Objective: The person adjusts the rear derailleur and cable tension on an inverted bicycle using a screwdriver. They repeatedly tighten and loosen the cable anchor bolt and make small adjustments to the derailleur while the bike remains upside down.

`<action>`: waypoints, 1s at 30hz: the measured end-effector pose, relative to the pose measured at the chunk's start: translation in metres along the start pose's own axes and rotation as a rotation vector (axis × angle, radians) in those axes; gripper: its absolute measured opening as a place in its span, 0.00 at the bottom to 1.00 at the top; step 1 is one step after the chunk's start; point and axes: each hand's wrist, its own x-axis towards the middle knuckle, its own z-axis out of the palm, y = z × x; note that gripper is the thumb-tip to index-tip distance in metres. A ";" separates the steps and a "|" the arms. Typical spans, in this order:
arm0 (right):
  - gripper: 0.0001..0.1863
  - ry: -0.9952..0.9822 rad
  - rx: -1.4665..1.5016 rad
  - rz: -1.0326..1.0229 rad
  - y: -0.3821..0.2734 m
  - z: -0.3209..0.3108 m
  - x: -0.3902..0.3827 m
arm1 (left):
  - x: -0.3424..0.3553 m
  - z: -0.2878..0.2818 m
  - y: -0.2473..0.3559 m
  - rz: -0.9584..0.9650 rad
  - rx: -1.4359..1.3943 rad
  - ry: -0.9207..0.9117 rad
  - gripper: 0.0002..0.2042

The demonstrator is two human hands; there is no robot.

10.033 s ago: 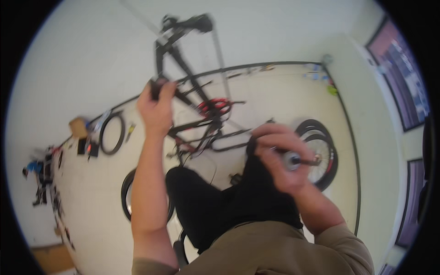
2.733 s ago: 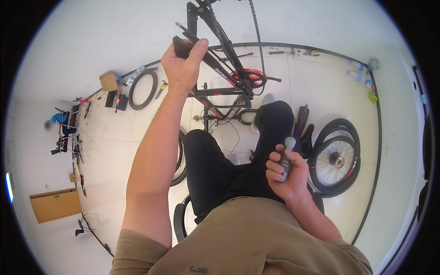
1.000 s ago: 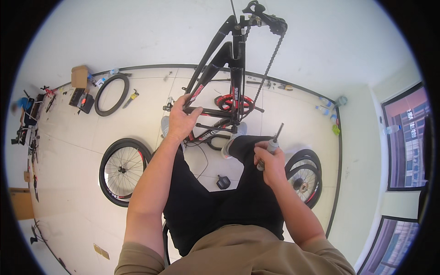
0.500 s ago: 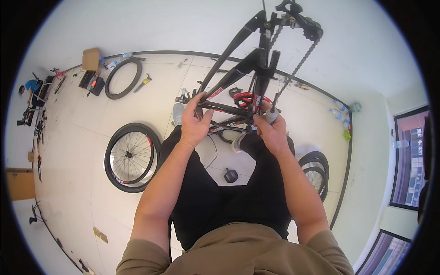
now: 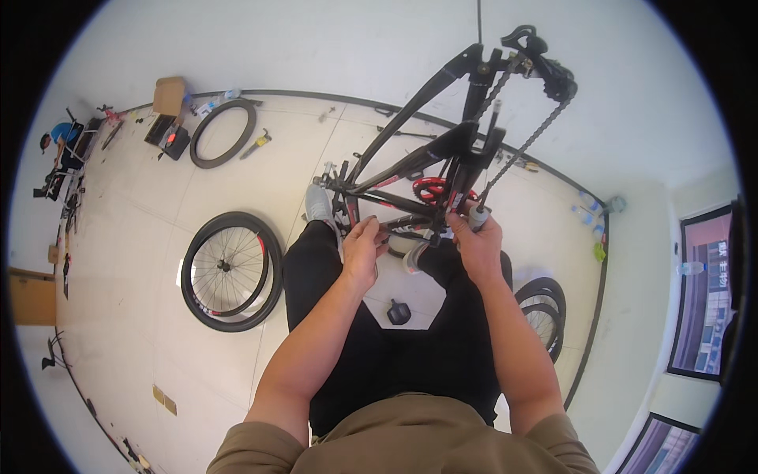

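Note:
A black bicycle frame point(image 5: 410, 162) with red details stands tilted in front of me. Its red chainring point(image 5: 430, 188) is low on it, and a chain point(image 5: 527, 138) hangs from the black rear derailleur point(image 5: 559, 81). My right hand point(image 5: 479, 243) is closed around a grey-white cylindrical handle point(image 5: 478, 216) beside a frame tube; the thin shaft above it meets the chain's lower end, and its kind is unclear. My left hand point(image 5: 363, 251) is just below the lower tubes, its fingers curled together. Whatever they may pinch is hidden.
A spoked wheel point(image 5: 225, 316) lies on the floor to my left, more wheels point(image 5: 559, 296) to my right. A black pedal point(image 5: 399, 311) lies between my legs. Farther off are a tyre point(image 5: 197, 150), a yellow-handled hammer point(image 5: 259, 143), a cardboard box point(image 5: 169, 95) and bottles point(image 5: 583, 213).
My left hand has let go of the frame's left side and moved down and right, below the tubes. The frame has shifted slightly right and down in view; my right hand keeps its hold.

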 end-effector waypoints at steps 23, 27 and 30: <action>0.08 0.111 -0.106 -0.116 -0.009 -0.028 0.002 | 0.010 0.000 -0.005 0.051 0.105 -0.047 0.06; 0.07 0.089 -0.196 -0.215 -0.004 -0.019 0.005 | 0.010 0.000 -0.006 0.052 0.105 -0.049 0.06; 0.07 0.088 -0.224 -0.261 -0.003 -0.015 0.011 | 0.012 -0.002 -0.006 0.061 0.095 -0.064 0.06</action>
